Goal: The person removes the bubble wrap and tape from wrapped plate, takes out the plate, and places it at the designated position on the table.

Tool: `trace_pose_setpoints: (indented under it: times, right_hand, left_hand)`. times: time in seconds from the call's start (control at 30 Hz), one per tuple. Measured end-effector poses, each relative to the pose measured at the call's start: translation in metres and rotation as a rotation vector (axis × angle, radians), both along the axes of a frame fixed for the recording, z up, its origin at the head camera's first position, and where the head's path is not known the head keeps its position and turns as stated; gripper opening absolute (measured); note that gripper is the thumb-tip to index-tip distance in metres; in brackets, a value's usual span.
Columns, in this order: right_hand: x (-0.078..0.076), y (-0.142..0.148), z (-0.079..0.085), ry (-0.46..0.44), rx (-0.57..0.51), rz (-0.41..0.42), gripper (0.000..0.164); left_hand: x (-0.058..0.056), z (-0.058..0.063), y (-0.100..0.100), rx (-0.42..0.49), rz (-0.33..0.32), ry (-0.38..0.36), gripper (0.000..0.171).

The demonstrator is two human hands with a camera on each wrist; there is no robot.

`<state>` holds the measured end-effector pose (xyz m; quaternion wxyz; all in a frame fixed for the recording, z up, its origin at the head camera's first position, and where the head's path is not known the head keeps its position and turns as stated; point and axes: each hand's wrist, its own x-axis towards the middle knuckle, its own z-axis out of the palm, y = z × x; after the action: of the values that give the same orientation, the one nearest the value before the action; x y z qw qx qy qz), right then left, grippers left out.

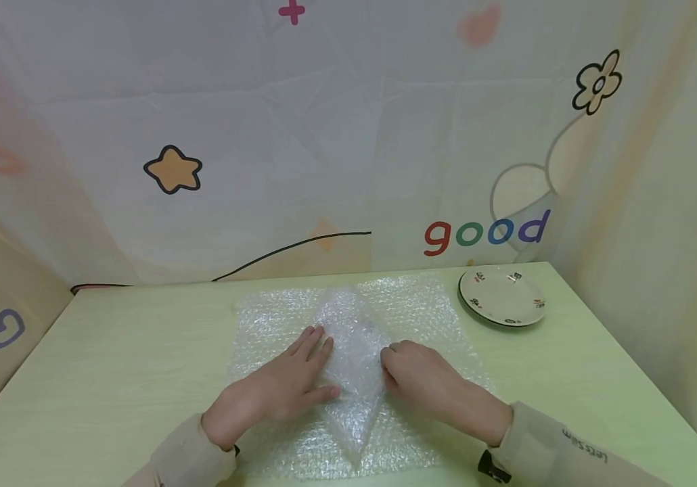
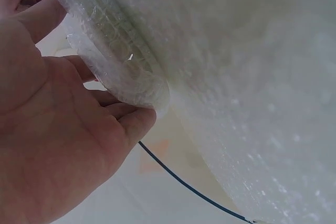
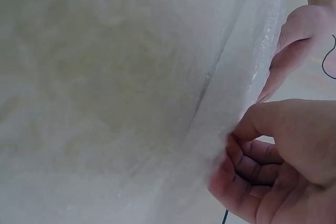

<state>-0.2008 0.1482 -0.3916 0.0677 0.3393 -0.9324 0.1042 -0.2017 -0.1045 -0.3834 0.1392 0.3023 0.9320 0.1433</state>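
Observation:
A sheet of clear bubble wrap (image 1: 421, 433) lies spread on the table. At its middle, the wrap is folded over into a diamond-shaped bundle (image 1: 354, 352). A rounded shape shows through the layers of the bundle (image 2: 121, 51) in the left wrist view, its contents otherwise hidden. My left hand (image 1: 284, 382) rests on the bundle's left side, fingers extended and thumb spread toward the near corner. On the right side, my right hand (image 1: 424, 379) has curled fingers and pinches the folded edge of the bubble wrap, as the right wrist view also shows.
Patterned white plates (image 1: 501, 295), stacked, stand at the table's back right corner, just beyond the wrap. A printed curtain (image 1: 263, 135) hangs behind the pale green table (image 1: 123, 365) and along both sides.

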Motion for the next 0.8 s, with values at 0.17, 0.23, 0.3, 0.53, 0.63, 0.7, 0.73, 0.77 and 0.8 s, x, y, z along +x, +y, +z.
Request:
trace_pose_setpoints:
  times: [0.17, 0.23, 0.3, 0.53, 0.63, 0.7, 0.73, 0.77, 0.8]
  right_hand:
    - [0.003, -0.003, 0.001, -0.028, 0.101, -0.018, 0.009]
    - [0.004, -0.004, 0.001, -0.059, 0.118, -0.032, 0.007]
    - [0.004, -0.004, 0.001, -0.090, 0.100, -0.040, 0.007]
    - [0.002, 0.005, 0.001, -0.112, -0.111, 0.007, 0.019]
    - [0.002, 0.008, 0.002, -0.099, -0.125, 0.029, 0.019]
    - [0.002, 0.009, 0.002, -0.101, -0.117, 0.028, 0.019]
    - [0.002, 0.009, 0.002, -0.102, -0.112, 0.023, 0.019]
    - [0.002, 0.009, 0.002, -0.102, -0.106, 0.014, 0.019]
    - [0.002, 0.008, 0.002, -0.097, -0.100, 0.007, 0.019]
  left_hand:
    - [-0.001, -0.001, 0.001, 0.000, -0.002, 0.008, 0.083]
    - [-0.001, -0.002, 0.001, -0.001, -0.001, 0.012, 0.083]
    - [-0.001, -0.002, 0.001, -0.004, 0.000, 0.014, 0.083]
    - [0.000, -0.001, 0.001, -0.011, 0.000, 0.023, 0.083]
    - [0.000, -0.001, 0.001, -0.013, 0.002, 0.022, 0.083]
    - [0.000, -0.002, 0.001, -0.013, 0.003, 0.022, 0.084]
    - [0.000, -0.002, 0.001, -0.013, 0.003, 0.022, 0.083]
    - [-0.001, -0.002, 0.001, -0.013, 0.002, 0.024, 0.083]
    - [-0.001, -0.002, 0.001, -0.014, 0.000, 0.025, 0.083]
